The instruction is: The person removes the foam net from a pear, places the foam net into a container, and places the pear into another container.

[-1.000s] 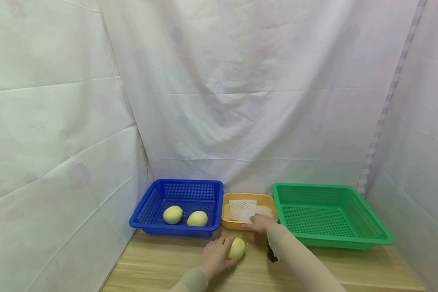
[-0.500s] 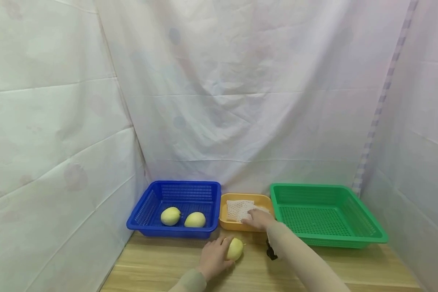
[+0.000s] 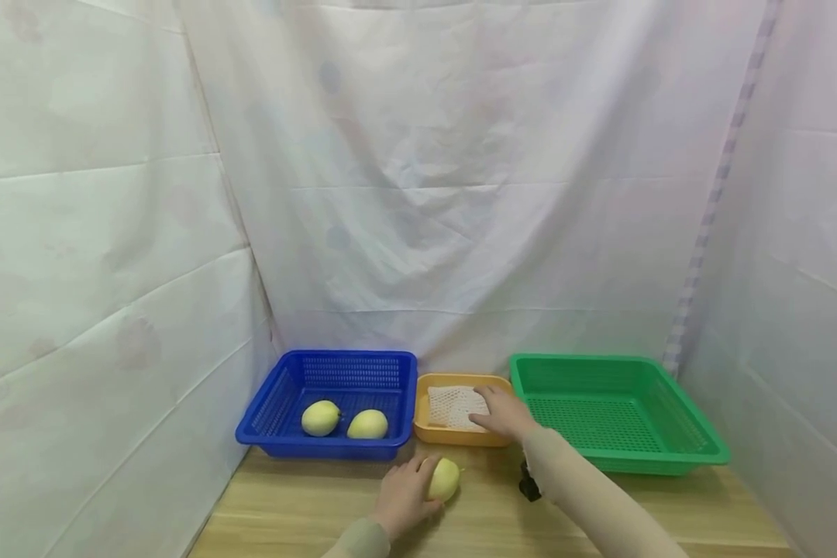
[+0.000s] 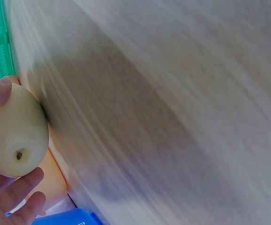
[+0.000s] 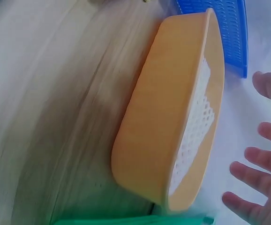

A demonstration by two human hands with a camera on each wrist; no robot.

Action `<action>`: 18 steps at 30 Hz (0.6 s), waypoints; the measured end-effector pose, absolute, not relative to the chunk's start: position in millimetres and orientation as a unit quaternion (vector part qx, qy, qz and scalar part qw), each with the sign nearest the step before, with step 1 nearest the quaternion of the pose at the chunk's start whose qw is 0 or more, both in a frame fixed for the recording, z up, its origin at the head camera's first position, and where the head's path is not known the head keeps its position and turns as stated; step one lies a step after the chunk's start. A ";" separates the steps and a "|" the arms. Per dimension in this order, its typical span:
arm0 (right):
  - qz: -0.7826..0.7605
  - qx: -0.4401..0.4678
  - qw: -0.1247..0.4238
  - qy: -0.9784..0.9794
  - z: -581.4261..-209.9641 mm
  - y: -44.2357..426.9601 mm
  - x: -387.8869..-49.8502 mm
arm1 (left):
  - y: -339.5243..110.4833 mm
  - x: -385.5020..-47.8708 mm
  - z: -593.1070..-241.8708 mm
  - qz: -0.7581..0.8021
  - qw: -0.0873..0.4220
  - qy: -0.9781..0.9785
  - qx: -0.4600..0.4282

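Observation:
On the wooden table my left hand (image 3: 403, 496) grips a pale yellow pear (image 3: 444, 480), thumb and fingers around it. The pear's stem points right in the head view, and its blossom end (image 4: 19, 153) faces the left wrist camera. My right hand (image 3: 506, 413) hovers over the right part of a small orange tray (image 3: 460, 436). Its fingers (image 5: 252, 174) are spread and hold nothing in the right wrist view. White foam fruit nets (image 3: 452, 404) lie inside that tray, partly hidden by the right hand.
Left of the tray stands a blue basket (image 3: 328, 448) with two more pears (image 3: 321, 418) in it. A larger green basket (image 3: 614, 457) is on the right. White cloth (image 3: 418, 178) hangs behind and at both sides.
My right hand has lifted off the foam nets and its fingers have spread. The left hand keeps its hold on the pear. The head view has shifted slightly.

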State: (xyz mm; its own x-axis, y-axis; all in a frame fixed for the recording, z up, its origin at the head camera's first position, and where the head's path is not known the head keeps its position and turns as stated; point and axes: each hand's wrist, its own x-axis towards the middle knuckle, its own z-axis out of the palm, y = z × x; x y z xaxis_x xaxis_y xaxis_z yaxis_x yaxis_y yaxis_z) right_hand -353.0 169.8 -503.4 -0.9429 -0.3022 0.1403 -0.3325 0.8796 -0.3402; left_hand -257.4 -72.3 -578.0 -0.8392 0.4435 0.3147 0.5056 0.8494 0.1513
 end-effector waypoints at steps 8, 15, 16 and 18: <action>0.143 0.175 0.102 -0.969 -504.4 187.1 -340.5 | -74.5 -253.8 -580.1 -0.132 0.124 -0.955 -0.233; 0.126 0.152 0.141 -0.970 -503.8 217.1 -326.9 | -72.2 -254.8 -576.6 -0.137 0.124 -0.955 -0.234; 0.124 0.150 0.147 -0.970 -504.2 221.4 -324.5 | -72.0 -255.1 -576.5 -0.137 0.124 -0.954 -0.234; 0.121 0.149 0.157 -0.969 -505.0 229.4 -319.4 | -71.8 -255.8 -576.8 -0.136 0.127 -0.954 -0.235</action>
